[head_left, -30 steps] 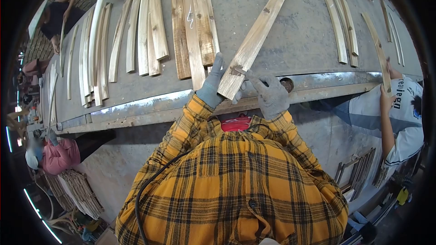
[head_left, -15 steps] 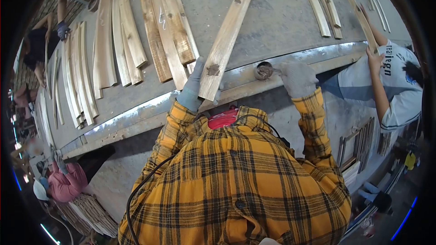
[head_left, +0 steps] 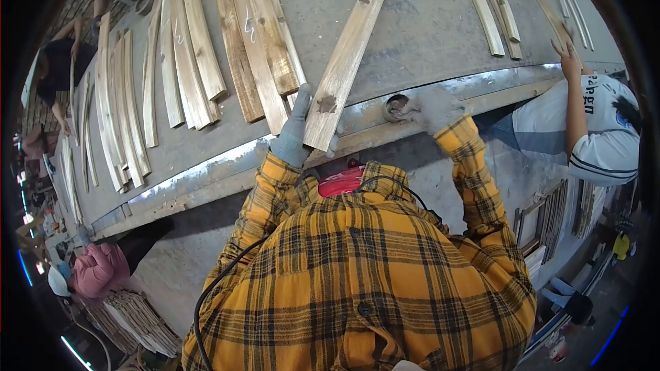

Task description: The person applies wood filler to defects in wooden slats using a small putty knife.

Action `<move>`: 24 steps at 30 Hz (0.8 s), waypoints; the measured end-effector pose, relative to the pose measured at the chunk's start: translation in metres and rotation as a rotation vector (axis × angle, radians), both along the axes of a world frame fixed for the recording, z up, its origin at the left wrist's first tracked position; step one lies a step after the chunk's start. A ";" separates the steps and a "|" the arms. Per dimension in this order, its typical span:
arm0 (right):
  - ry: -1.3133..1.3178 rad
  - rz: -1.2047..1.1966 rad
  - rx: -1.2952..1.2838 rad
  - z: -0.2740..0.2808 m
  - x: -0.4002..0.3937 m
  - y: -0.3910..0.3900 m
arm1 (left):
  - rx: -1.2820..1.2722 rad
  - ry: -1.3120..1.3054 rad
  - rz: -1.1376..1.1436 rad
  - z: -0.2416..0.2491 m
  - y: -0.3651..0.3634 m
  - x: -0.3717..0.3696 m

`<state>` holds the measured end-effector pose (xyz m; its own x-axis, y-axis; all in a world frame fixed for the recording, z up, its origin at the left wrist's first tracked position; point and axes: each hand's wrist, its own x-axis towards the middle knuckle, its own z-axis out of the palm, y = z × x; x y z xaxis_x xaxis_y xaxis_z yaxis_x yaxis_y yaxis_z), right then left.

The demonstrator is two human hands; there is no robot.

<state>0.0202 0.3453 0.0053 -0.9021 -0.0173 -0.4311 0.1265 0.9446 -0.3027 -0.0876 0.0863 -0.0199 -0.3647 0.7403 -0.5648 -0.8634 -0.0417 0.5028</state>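
In a grey glove, my left hand is closed around the near end of a long wooden board. The board slants away over the table, and a dark brown patch marks its near end. At the table's edge to the right sits a small round cup with brown material inside. My right hand, also gloved, is at the cup's right side. Motion smears its fingers, so whatever they hold cannot be made out. Left of my board lie several other boards, one with a white chalk mark.
A metal strip runs along the near edge of the grey table. More boards lie at the right. A person in a white shirt stands close on that side; one in pink is at the left.
My right hand has shifted slightly left and blurred at the cup; my left hand keeps its hold. The person at right has released a board onto the table. Far-left boards have been rearranged.
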 end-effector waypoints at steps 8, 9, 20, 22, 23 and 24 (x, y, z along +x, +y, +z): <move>0.265 -0.394 -0.786 0.014 0.005 -0.029 | 0.127 -0.080 0.005 -0.001 -0.003 -0.002; 0.266 -0.387 -0.790 0.020 0.001 -0.043 | 0.154 -0.090 -0.002 -0.001 -0.003 -0.003; 0.843 -0.107 0.024 0.001 -0.012 -0.086 | 0.265 -0.202 0.015 0.009 -0.005 -0.006; 0.853 -0.118 0.137 0.003 -0.012 -0.088 | 0.271 -0.197 0.014 0.009 -0.004 -0.006; 0.826 -0.141 0.047 0.006 -0.011 -0.092 | 0.253 -0.177 0.016 0.009 -0.005 -0.006; 0.798 -0.164 -0.043 0.009 -0.010 -0.096 | 0.234 -0.158 0.018 0.008 -0.005 -0.006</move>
